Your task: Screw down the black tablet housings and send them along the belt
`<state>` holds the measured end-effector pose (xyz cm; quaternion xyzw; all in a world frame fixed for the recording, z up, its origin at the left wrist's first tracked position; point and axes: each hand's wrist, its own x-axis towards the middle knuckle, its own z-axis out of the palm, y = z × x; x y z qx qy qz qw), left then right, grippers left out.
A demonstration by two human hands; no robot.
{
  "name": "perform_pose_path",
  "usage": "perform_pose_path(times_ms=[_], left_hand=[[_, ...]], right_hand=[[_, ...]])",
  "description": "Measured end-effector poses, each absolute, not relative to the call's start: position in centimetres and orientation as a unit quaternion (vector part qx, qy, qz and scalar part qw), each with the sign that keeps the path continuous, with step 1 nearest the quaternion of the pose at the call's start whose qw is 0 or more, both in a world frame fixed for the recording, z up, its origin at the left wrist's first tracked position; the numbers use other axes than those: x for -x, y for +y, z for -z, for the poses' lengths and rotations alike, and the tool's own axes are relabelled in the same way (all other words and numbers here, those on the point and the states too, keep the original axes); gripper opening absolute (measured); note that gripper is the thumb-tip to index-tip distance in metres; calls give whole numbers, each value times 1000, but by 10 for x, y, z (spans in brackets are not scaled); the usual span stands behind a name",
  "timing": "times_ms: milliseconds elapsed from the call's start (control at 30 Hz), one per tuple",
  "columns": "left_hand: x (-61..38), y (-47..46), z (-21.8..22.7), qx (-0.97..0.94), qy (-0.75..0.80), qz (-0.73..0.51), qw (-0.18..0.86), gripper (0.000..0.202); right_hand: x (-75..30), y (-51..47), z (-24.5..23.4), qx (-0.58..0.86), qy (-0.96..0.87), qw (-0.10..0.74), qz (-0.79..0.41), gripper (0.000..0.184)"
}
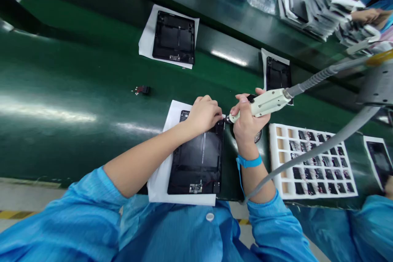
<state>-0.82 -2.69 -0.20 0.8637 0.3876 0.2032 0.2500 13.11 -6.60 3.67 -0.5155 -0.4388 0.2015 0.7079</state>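
A black tablet housing (196, 159) with its inner side up lies on a white sheet (159, 180) before me. My left hand (205, 115) rests over its far right corner, thumb and fingers pinched together. What lies between those fingertips is too small to make out. My right hand (248, 120) is wrapped around a white hose-fed hand tool (267, 103). Its dark nozzle points left, close to my left fingertips at that corner. A grey hose runs from the tool's back end to the upper right. Part of the housing is hidden under my left hand and forearm.
Two more tablet housings, one at the back (174, 37) and one at right (278, 74), lie on white sheets. A white foam tray (278, 191) holds several small black wired parts. A small wired part (143, 89) lies left. A grey cable (319, 147) hangs across the right. Co-workers sit opposite and at right.
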Motion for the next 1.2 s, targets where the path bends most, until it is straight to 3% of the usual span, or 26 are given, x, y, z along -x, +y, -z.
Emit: perform_pose_path(times_ms=[400,733,1200], left_hand=[[10,-26,-1,-870,388,-186,242,16],[10,-22,10,-855,388,-224,261,16],[11,-23,5,-855,398,-204,263,17]], right_hand=[[-124,-64,-26,504,-451,706,-207,49],[-192,-103,-51,527,-418,736,-79,37],[-200,-103,-37,585,-402,700,-82,41]])
